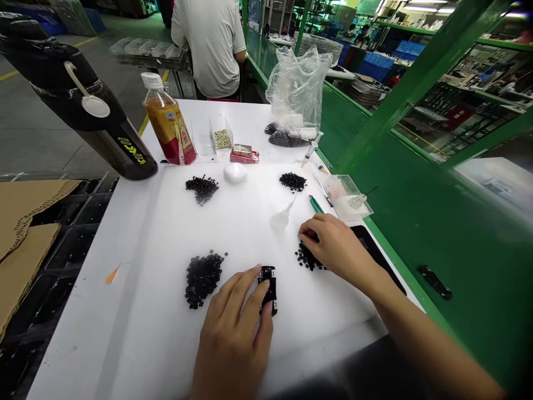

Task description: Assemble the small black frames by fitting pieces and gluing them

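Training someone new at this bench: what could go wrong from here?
The right hand touching the loose black pieces could scatter them, perhaps mixing them with nearby piles. The small black part under the left hand might slip. The green-handled tool lies close to the right hand and could get knocked.

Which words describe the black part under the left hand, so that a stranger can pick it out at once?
On the white work table, find the two front heaps of small black pieces. Between them, the left hand rests on one black oblong part, far larger than those loose pieces and with shiny metal at its top end.
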`<state>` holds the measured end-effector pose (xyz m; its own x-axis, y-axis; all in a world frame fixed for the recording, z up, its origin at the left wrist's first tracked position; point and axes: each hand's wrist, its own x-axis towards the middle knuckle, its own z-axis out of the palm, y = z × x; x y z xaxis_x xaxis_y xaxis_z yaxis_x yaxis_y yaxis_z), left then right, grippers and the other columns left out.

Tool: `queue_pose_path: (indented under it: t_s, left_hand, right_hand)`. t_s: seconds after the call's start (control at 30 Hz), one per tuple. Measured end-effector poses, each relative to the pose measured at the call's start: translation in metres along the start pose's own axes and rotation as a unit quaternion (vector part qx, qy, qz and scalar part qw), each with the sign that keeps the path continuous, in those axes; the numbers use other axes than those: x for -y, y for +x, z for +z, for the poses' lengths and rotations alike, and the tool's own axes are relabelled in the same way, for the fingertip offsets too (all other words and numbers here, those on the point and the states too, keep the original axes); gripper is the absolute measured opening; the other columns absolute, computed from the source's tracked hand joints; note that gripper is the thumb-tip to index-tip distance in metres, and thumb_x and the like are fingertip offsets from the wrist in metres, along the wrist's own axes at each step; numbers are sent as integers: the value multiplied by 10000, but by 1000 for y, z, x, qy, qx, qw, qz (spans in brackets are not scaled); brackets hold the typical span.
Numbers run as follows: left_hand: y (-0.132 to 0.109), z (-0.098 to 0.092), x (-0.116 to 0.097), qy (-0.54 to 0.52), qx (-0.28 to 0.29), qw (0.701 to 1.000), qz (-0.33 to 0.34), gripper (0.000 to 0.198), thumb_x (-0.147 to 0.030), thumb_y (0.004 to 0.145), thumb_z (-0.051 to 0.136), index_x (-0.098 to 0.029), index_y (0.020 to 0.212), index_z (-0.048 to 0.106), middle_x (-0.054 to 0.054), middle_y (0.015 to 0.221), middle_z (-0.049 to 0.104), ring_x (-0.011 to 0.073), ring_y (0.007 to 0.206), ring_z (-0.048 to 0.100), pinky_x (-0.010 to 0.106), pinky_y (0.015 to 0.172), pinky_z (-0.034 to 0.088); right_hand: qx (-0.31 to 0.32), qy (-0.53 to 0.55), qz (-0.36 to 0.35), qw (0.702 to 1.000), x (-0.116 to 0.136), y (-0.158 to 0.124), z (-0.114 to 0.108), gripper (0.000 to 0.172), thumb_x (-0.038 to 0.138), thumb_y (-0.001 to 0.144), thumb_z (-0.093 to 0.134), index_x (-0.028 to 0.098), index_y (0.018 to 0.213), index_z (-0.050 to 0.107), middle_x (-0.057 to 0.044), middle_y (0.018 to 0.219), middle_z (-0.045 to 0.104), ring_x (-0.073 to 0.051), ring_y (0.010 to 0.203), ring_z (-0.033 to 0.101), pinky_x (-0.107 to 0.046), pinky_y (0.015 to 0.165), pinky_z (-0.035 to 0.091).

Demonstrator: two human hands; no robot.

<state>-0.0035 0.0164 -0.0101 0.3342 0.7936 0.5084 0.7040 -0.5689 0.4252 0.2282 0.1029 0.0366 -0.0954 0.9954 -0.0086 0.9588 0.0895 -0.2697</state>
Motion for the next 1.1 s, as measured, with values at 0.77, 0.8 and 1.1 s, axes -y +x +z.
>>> queue_pose_path:
  t_s: [0.77,0.8,1.1]
  left_hand:
    - [-1,-17,3,-128,68,989,-34,444,-66,991,497,-169,1420,544,59,1303,669,224,1252,569,398,1054,530]
    - [-2,-18,4,-128,85,988,-33,457,-84,997,494,-171,1445,519,61,1317,662,228,1260,563,400,1047,538]
    - [-4,-9,-1,-92,33,994,-40,368,-145,1024,585,-129,1391,564,52,1226,708,183,1196,609,329,1058,507]
  right_hand:
    - [89,210,-43,973,36,-65,11,130,228,989,566,243,929,680,14,880,700,-129,785,637,-245,612,483]
    - [93,202,-49,974,37,-64,11,127,219,988,562,236,919,668,12,871,691,-131,780,628,-250,616,480]
    - [72,175,-176,966,34,-78,21,80,161,1014,504,211,1039,561,-26,969,612,-137,856,583,-282,756,509]
